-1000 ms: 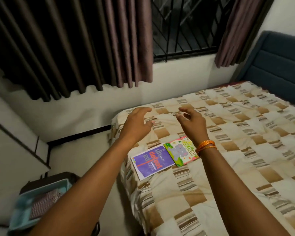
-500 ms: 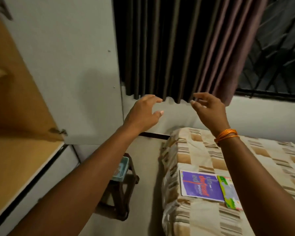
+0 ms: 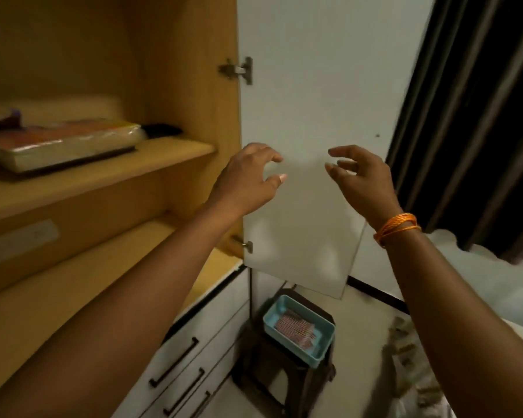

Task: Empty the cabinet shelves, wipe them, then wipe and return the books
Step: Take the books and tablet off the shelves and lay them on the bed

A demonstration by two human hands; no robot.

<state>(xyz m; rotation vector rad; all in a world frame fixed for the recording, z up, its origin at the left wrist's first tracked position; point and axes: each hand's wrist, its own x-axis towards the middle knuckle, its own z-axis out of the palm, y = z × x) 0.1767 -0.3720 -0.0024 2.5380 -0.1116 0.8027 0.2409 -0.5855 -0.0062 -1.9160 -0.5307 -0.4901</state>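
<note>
Books [image 3: 64, 146] wrapped in shiny clear plastic lie flat in a pile on the upper shelf [image 3: 151, 152] of the open yellow-brown wooden cabinet [image 3: 175, 70], close to its left side, and they look blurry. A small dark thing [image 3: 160, 130] lies at the back of that shelf, just beside the pile; it is too blurry to tell what it is. The lower wooden shelf [image 3: 73, 282] sits under it. The white cabinet door [image 3: 308, 86] stands swung open on the right, held by two metal hinges [image 3: 239, 70]. Both hands are up in the air in front of this door and hold nothing. The left hand [image 3: 245, 182] has its fingers loosely bent, with thumb and fingers apart. The right hand [image 3: 363, 182] is the same, fingers bent and spread a little, and it wears an orange thread band [image 3: 397, 229] on the wrist. The two hands are near each other but do not touch. Under the cabinet are white drawers [image 3: 200, 342] with long dark handles [image 3: 175, 360]. Beside the drawers stands a dark brown stool [image 3: 287, 384], and on its top sits a light blue plastic tray [image 3: 323, 345] with a red and white checked cloth [image 3: 296, 328] lying inside. A dark curtain [image 3: 471, 116] hangs on the far right. At the bottom right corner a bit of a brown and cream bed cover [image 3: 405, 351] shows, blurry.
</note>
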